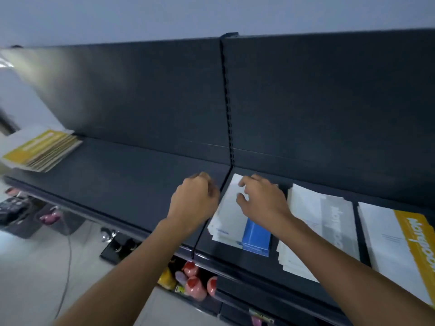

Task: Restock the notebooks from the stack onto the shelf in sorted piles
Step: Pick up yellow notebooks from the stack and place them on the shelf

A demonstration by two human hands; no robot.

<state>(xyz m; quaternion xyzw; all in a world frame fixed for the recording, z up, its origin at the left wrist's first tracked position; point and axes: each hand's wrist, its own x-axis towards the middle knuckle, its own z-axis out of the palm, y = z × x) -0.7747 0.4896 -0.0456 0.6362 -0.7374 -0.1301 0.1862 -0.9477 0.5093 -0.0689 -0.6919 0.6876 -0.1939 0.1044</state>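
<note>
Notebooks are lying in three piles along the dark shelf (131, 184) at centre right of the frame: a blue-banded pile (237, 222) at centre, a grey-banded pile (324, 222) beside it to the right, and a yellow-banded pile (400, 245) running to the right edge. Each pile is sitting apart from its neighbour, with a dark strip of shelf showing between them. A further stack (44, 150) with a yellow cover on top is resting at the upper left of the frame, well apart from the three piles, at the far left end of the shelf.

Right hand (261, 198) is pressing down on the upper part of the blue-banded pile, fingers spread and curled onto the white covers, not closed around any notebook. Left hand (195, 198) is hovering just left of that pile, over the seam between shelf sections, fingers clenched loosely into a fist; cannot tell whether anything is inside it.

A slotted upright (227, 102) is dividing the back panel above the hands. Below the shelf edge, at bottom centre, pink and red rounded items (195, 285) are showing on a lower level, too blurred to identify
</note>
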